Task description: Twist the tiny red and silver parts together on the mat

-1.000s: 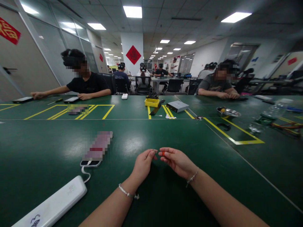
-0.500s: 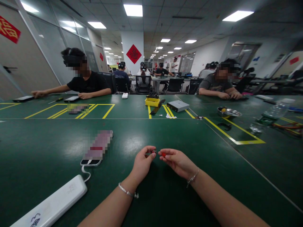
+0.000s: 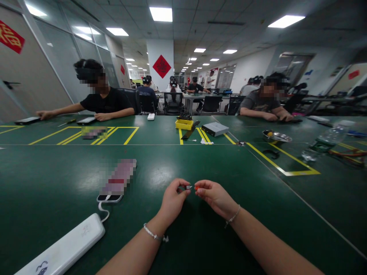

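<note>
Shifted slightly since the earlier frame, a small silvery piece (image 3: 188, 187) pointed right. At lower left, a white power bank (image 3: 71, 244) lay on the green counter (image 3: 137, 198); at lower centre, the grip of the left hand (image 3: 174, 196) pinched the silvery piece, just beside an orange piece (image 3: 197, 188) pinched by the right hand (image 3: 212, 196).

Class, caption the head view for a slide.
At a green table, the left hand pinches a small silvery piece and the right hand an orange piece.

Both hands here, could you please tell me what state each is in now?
Left hand: closed, holding a small silvery piece.
Right hand: closed, holding a small orange piece.
</note>
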